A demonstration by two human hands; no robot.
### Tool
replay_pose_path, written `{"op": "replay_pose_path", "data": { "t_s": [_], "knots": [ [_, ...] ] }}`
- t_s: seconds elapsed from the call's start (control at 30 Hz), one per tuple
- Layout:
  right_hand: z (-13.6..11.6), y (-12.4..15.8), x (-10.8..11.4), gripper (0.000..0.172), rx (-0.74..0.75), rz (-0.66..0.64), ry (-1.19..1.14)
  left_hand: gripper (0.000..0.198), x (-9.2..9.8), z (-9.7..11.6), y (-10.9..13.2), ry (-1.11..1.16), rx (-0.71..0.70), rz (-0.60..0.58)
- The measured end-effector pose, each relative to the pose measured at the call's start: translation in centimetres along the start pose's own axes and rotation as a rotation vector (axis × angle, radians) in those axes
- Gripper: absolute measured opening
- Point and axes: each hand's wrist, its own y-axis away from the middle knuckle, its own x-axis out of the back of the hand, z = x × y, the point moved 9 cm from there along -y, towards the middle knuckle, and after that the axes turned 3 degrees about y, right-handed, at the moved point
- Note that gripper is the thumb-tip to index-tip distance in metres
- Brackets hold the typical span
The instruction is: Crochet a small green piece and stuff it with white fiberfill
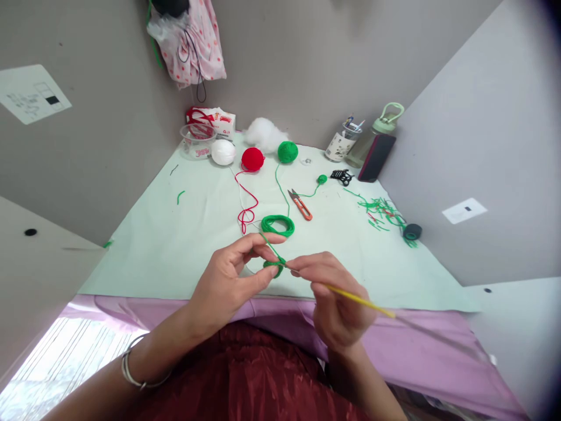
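Note:
Between thumb and fingers, my left hand (239, 272) pinches a small green crochet piece (274, 267), with a strand of green yarn running up over the forefinger. My right hand (335, 295) is closed around a crochet hook (357, 298) with a yellow handle. The hook's tip meets the green piece; whether a loop sits on it is too small to tell. Just beyond my left fingertips lies a coil of green yarn (277, 225). Thread snips (300, 206) with orange handles rest behind it, to the right.
Along the back stand a white yarn ball (223, 152), a red yarn ball (253, 159), a green yarn ball (288, 152), white stuffing (265, 134) and a plastic tub (198, 143). Right: a pen cup (342, 145), bottle (366, 140), phone (377, 158), hair clip (342, 176), yarn scraps (381, 210) and black tape (412, 232).

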Motion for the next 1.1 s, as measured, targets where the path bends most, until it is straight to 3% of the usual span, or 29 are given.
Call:
{"op": "replay_pose_path", "data": {
  "t_s": [0.13, 0.2, 0.33, 0.47, 0.6, 0.7, 0.9, 1.1],
  "knots": [
    [-1.8, 0.3, -1.1, 0.03, 0.168, -0.105, 0.316, 0.026, 0.4, 0.4, 0.1, -0.117, -0.083, 0.073],
    [-1.9, 0.1, -1.7, 0.032, 0.184, -0.171, 0.411, 0.025, 0.6, 1.2, 0.3, -0.225, -0.188, 0.118],
    [-1.1, -0.2, -1.8, 0.03, 0.102, -0.234, 0.314, 0.025, 0.4, 2.3, 0.7, -0.384, -0.355, 0.15],
    [-0.8, 0.6, -1.8, 0.042, 0.16, -0.147, 0.4, 0.022, 0.8, 0.5, -0.2, -0.153, -0.145, 0.128],
    [-1.2, 1.4, -2.3, 0.053, 0.289, -0.028, 0.491, 0.035, 0.3, -1.5, -0.6, 0.168, 0.075, 0.07],
    [-0.8, 1.5, -2.0, 0.055, 0.263, 0.044, 0.47, 0.042, -0.2, -2.1, -0.6, 0.304, 0.134, 0.051],
    [-0.6, 2.4, -1.8, 0.061, 0.269, 0.049, 0.475, 0.046, -1.5, -3.2, -0.2, 0.548, 0.321, 0.003],
    [0.6, 1.7, -1.0, 0.043, 0.131, 0.165, 0.199, 0.049, -2.0, -2.9, -0.1, 0.581, 0.342, -0.062]
  ]
}}
